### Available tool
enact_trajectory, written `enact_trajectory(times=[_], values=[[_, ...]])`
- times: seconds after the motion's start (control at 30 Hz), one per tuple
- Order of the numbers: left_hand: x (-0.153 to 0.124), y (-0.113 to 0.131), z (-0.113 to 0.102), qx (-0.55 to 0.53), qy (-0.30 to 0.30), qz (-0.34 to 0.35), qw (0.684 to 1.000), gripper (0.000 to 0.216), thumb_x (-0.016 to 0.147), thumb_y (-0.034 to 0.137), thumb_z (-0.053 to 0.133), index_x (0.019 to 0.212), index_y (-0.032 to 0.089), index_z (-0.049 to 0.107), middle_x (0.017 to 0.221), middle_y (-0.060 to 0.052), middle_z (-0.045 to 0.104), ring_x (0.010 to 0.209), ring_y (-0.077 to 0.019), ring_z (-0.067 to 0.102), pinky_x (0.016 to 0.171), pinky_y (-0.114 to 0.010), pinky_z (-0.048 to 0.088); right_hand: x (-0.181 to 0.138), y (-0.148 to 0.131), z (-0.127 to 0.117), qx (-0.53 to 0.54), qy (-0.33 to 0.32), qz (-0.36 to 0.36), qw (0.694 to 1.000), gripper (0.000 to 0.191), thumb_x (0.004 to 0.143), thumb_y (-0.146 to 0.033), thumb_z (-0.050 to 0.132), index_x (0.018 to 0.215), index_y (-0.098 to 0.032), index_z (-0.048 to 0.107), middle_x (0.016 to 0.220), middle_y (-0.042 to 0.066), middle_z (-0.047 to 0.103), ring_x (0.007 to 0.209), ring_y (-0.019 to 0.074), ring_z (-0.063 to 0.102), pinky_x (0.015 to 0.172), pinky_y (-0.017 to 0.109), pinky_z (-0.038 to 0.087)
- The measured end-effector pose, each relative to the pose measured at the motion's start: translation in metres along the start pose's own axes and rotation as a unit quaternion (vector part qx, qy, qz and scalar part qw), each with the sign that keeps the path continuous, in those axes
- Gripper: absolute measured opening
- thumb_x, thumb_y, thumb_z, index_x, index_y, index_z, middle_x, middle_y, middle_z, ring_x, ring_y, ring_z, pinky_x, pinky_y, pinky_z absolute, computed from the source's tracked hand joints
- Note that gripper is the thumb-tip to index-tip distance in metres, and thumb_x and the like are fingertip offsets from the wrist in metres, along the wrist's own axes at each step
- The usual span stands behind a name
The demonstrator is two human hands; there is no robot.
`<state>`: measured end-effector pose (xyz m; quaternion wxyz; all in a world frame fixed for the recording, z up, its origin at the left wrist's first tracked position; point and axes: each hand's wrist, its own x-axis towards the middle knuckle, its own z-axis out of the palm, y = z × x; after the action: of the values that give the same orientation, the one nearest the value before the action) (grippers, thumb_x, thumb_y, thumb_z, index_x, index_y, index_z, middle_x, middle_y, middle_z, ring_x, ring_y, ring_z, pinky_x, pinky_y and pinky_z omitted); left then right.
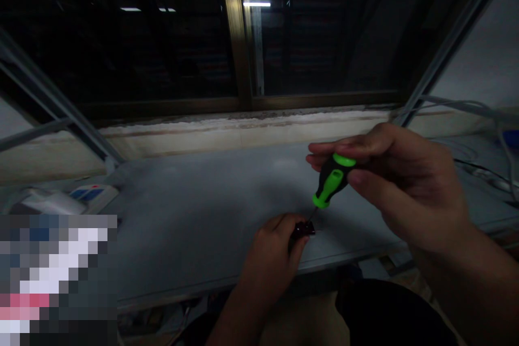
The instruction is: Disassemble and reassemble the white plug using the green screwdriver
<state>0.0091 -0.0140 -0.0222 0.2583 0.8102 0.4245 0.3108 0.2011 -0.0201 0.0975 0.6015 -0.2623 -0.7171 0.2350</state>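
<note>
Between the thumb and fingers of my right hand (413, 184) is a screwdriver (330, 181) with a stubby green and black handle. Its thin shaft slants down and left to a small dark, shiny piece (306, 228). My left hand (278, 251) pinches that piece just above the table, thumb on the near side and fingers on the far side. The shaft's tip meets the top of the piece, though whether it sits in a screw is too small to tell. The picture is dim, and the piece's exact kind does not show.
A grey table (182, 216) runs beneath both hands up to a tiled ledge (227, 138) below dark windows. White devices (95, 197) lie at the left end. Cables (486, 173) and a blue object (511, 138) are at the right. Metal posts (77, 113) rise on both sides.
</note>
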Motion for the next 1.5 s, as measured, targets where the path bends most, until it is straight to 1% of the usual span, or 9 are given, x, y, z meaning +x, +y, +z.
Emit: enact_trajectory(times=[0.2,0.4,0.57,0.67,0.87,0.97,1.1,1.3,1.5], values=[[0.0,0.001,-0.001,-0.001,-0.003,0.004,1.0,0.023,0.093,0.016,0.066,0.114,0.025,0.064,0.111,-0.001,0.074,0.102,-0.0224,0.069,0.091,-0.039,0.053,0.004,0.001,0.002,-0.135,0.074,-0.05,0.987,0.023,0.074,-0.014,0.088,0.083,-0.023,0.069,0.082,-0.001,0.064,0.08,0.0167,0.068,0.069,0.03,0.06],[0.0,0.0,0.0,-0.001,-0.002,0.003,1.0,0.024,0.093,0.016,0.066,0.115,0.024,0.064,0.111,-0.002,0.074,0.102,-0.0227,0.069,0.092,-0.039,0.053,0.001,-0.005,-0.001,-0.055,0.008,-0.015,0.998,0.021,0.09,-0.005,0.066,0.102,-0.022,0.069,0.126,0.006,0.071,0.124,0.0257,0.066,0.094,0.04,0.063],[0.0,0.001,-0.001,-0.005,0.002,0.009,1.0,0.023,0.092,0.015,0.066,0.114,0.024,0.065,0.109,-0.002,0.074,0.101,-0.0221,0.07,0.09,-0.038,0.054,0.002,-0.002,0.001,-0.171,0.06,-0.033,0.983,0.016,0.083,-0.013,0.079,0.085,-0.023,0.068,0.088,0.002,0.067,0.086,0.0203,0.068,0.07,0.035,0.061],[0.0,0.001,-0.001,-0.005,0.002,0.009,1.0,0.025,0.092,0.014,0.066,0.114,0.024,0.065,0.11,-0.002,0.074,0.102,-0.0222,0.069,0.092,-0.039,0.053,0.006,0.002,0.003,-0.217,0.098,-0.057,0.97,0.023,0.076,-0.017,0.086,0.076,-0.024,0.064,0.08,0.0,0.058,0.079,0.0193,0.062,0.066,0.035,0.057],[-0.001,0.001,-0.001,-0.004,-0.002,0.001,1.0,0.025,0.092,0.015,0.067,0.115,0.024,0.065,0.111,-0.002,0.074,0.102,-0.0222,0.069,0.091,-0.039,0.054,0.006,-0.01,-0.004,-0.091,0.014,0.043,0.995,0.019,0.086,-0.011,0.071,0.1,-0.024,0.069,0.123,0.007,0.071,0.111,0.0251,0.071,0.08,0.036,0.064],[0.0,0.001,-0.001,-0.003,0.002,0.003,1.0,0.024,0.092,0.015,0.066,0.114,0.024,0.065,0.11,-0.003,0.074,0.101,-0.0226,0.07,0.091,-0.039,0.054,0.007,-0.013,-0.008,-0.11,-0.016,0.048,0.993,0.021,0.082,-0.012,0.078,0.096,-0.025,0.07,0.105,0.001,0.075,0.094,0.0204,0.075,0.078,0.03,0.064],[0.0,0.002,-0.002,-0.004,0.003,0.002,1.0,0.025,0.091,0.014,0.066,0.115,0.024,0.065,0.109,-0.003,0.075,0.1,-0.023,0.07,0.091,-0.04,0.055,0.011,-0.005,-0.009,-0.202,0.012,-0.001,0.979,0.028,0.071,-0.022,0.091,0.085,-0.025,0.067,0.082,-0.003,0.066,0.07,0.0166,0.067,0.066,0.029,0.061],[-0.001,0.002,-0.001,-0.005,-0.005,0.002,1.0,0.024,0.092,0.014,0.065,0.114,0.024,0.065,0.111,-0.004,0.075,0.102,-0.0238,0.07,0.092,-0.041,0.054,0.009,-0.01,-0.01,-0.161,-0.017,0.02,0.987,0.017,0.084,-0.021,0.078,0.098,-0.026,0.069,0.113,0.004,0.073,0.11,0.0251,0.072,0.082,0.033,0.066],[0.0,0.002,-0.001,-0.007,-0.001,0.0,1.0,0.024,0.092,0.014,0.066,0.113,0.024,0.065,0.111,-0.003,0.075,0.102,-0.0237,0.07,0.092,-0.041,0.054,0.006,-0.014,-0.011,-0.144,-0.029,0.021,0.989,0.021,0.079,-0.015,0.083,0.091,-0.025,0.068,0.097,-0.001,0.074,0.088,0.017,0.075,0.075,0.024,0.066]])
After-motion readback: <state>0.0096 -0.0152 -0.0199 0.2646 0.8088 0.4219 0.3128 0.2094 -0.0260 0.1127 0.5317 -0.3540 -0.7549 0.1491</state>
